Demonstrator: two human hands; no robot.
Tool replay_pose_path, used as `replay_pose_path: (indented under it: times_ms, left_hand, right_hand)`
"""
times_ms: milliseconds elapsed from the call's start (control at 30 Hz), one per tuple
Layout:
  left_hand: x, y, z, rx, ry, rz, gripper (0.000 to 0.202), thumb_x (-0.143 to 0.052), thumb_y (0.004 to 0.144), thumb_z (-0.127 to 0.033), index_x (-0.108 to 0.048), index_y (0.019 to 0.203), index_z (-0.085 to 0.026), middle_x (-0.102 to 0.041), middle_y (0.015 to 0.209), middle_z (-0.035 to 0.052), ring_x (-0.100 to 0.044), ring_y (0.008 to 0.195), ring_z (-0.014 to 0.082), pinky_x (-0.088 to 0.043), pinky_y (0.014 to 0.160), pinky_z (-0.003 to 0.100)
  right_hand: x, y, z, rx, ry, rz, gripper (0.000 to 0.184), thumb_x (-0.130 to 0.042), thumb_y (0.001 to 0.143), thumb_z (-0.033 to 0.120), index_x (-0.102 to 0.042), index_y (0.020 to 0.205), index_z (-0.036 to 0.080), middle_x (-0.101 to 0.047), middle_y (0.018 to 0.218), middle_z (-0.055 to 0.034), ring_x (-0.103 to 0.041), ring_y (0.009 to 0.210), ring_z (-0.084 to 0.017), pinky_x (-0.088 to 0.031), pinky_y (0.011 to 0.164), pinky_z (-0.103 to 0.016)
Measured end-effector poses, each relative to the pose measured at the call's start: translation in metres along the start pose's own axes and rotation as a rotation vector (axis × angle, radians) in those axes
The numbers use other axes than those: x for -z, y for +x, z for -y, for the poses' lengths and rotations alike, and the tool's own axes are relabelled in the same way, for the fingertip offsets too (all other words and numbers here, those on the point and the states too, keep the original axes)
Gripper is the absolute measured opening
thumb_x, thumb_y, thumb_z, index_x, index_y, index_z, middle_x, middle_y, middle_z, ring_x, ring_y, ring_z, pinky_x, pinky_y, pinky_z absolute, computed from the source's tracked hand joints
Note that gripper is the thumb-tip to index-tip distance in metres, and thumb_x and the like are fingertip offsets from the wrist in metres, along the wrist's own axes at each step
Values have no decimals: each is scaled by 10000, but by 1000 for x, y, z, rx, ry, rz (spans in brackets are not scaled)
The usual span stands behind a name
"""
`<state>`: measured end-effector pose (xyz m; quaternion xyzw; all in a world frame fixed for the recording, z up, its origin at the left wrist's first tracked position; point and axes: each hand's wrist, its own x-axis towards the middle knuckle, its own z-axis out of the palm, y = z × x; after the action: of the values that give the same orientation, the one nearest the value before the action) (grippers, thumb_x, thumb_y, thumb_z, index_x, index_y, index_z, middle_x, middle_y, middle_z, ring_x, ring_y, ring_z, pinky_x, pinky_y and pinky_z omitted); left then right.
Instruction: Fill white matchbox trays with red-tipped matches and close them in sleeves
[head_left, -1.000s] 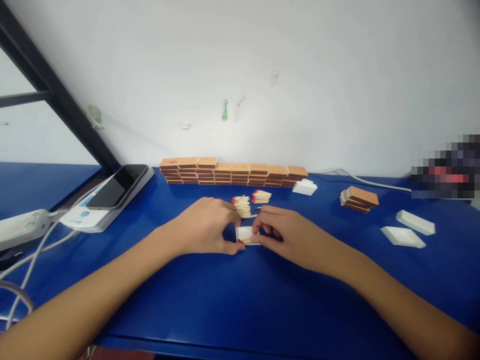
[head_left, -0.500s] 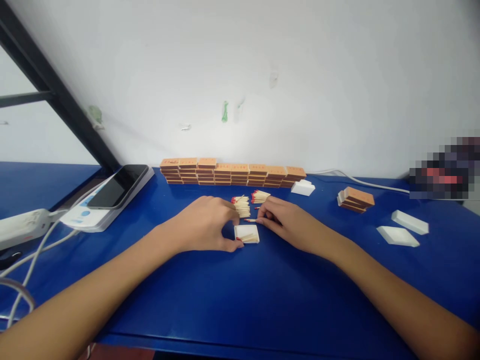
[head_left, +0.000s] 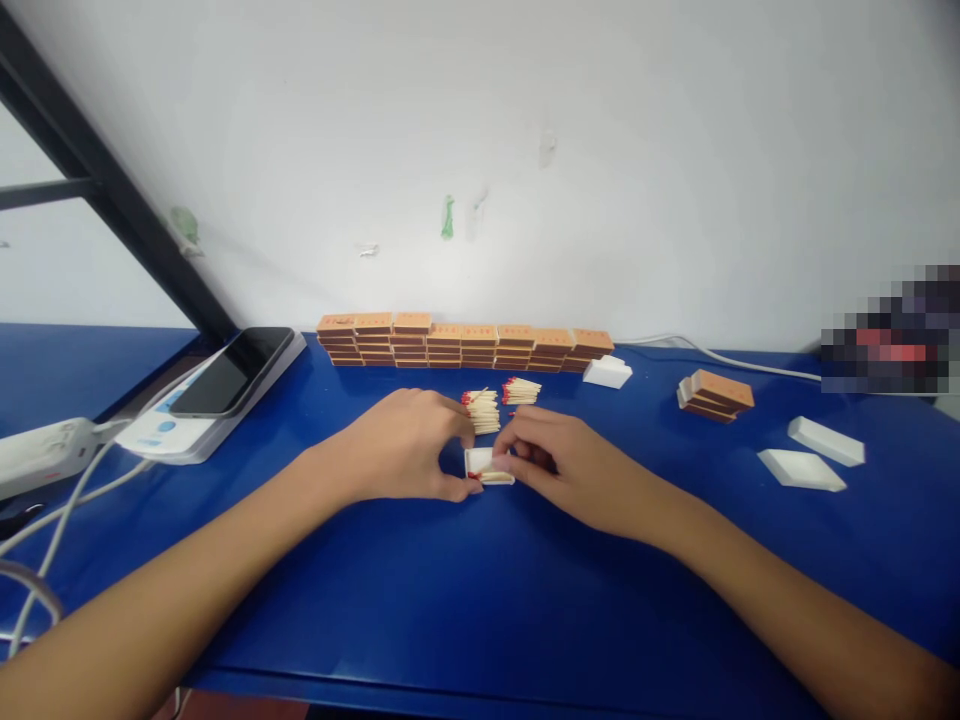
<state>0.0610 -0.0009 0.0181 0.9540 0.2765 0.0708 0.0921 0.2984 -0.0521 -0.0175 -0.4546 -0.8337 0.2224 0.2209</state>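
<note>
A small white matchbox tray (head_left: 480, 459) lies on the blue table, several red-tipped matches (head_left: 493, 478) along its near side. My left hand (head_left: 409, 445) steadies the tray at its left end, thumb at the near corner and fingers at the far one. Over the tray's right part, my right hand (head_left: 566, 455) has thumb and index finger pinched on a match, which the fingers mostly hide. Just beyond the tray is a pile of matches (head_left: 484, 415), with a second match pile (head_left: 521, 391) behind it to the right.
Stacked matchboxes (head_left: 461, 350) form a row along the wall, white trays (head_left: 607, 373) at its right end. Farther right are a matchbox stack (head_left: 716, 395) and two white trays (head_left: 801, 468). A phone (head_left: 232, 372), a power strip (head_left: 52, 452) and cables occupy the left side.
My right hand has moved left and nearer, carrying a match from beside the piles to the tray. My left hand stays at the tray.
</note>
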Motion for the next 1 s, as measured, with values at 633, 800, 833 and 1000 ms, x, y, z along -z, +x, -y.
replay_pose_path:
  times_ms: [633, 800, 833, 1000]
  left_hand:
    - [8, -2, 4, 69, -79, 69, 263, -874, 731, -401, -813, 905, -215, -721, 788, -5, -597, 667, 148, -350, 607, 279]
    - [5, -2, 2, 74, -69, 72, 272, -870, 732, -416, -813, 899, -209, -712, 772, 2, -600, 676, 162, -359, 604, 286]
    - [5, -2, 2, 68, -70, 68, 274, -870, 734, -415, -814, 902, -206, -715, 779, 4, -603, 679, 162, -365, 606, 286]
    - [5, -1, 0, 48, -69, 55, 273, -878, 740, -414, -811, 892, -196, -724, 797, 12, -612, 677, 160, -375, 601, 280]
  right_hand:
    - [-10, 7, -19, 55, -218, -110, 87, -616, 1018, 186, -638, 936, 209, -635, 950, -31, -579, 738, -154, -424, 644, -282]
    - [-5, 5, -20, 29, -214, -61, 110, -592, 1047, 221, -610, 940, 208, -621, 947, -25, -568, 739, -155, -417, 646, -288]
    - [-3, 4, -21, 24, -208, -59, 114, -586, 1052, 226, -605, 940, 209, -617, 945, -23, -569, 744, -155, -419, 655, -289]
    - [3, 3, -27, 16, -198, -66, 112, -564, 1058, 220, -598, 951, 212, -599, 942, -20, -565, 762, -155, -418, 678, -288]
